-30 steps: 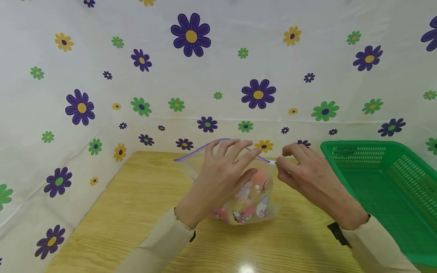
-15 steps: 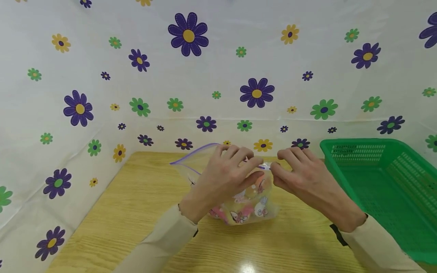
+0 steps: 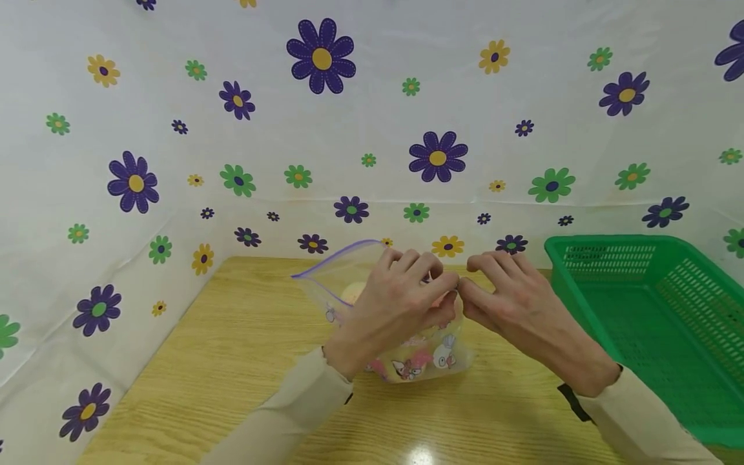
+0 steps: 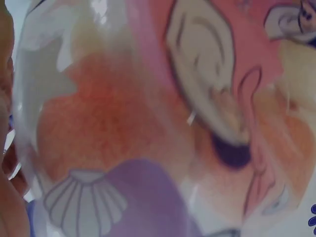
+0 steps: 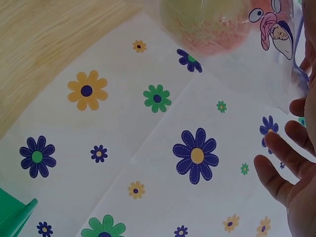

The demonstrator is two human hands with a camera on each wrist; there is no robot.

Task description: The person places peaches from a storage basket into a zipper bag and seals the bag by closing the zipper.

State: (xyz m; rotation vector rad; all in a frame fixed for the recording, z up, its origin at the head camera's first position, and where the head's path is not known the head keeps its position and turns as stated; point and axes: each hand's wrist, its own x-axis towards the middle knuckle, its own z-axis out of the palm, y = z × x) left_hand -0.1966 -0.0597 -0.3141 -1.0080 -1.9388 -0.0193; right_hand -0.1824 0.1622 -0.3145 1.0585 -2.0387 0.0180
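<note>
At the near edge of the table, left sleeve and right sleeve, both beige and both angled inward. Beneath the right cuff, a black strap.

Beyond the cuffs, left hand bent over the top of the bag, with thumb and forefinger pinching its upper edge toward the right end. Facing it, right hand, with thumb and forefinger pinched at the bag's top right corner and the other fingers loosely bent. Hands close together at that corner; cannot tell whether touching.

Bag upright between the middle of the table and its far edge, clear, with cartoon prints. Along its mouth, a purple zip, gaping wide at the left end. Inside, round fruit: red-orange and blurred in the left wrist view, behind a seashell print; yellow-green flecked with red in the right wrist view, behind a cartoon face.

To the right of the bag, well apart from it, a green basket with slotted walls, along the table's right side.

Past the far and left edges of the table, white cloth with purple, green and yellow flowers.
</note>
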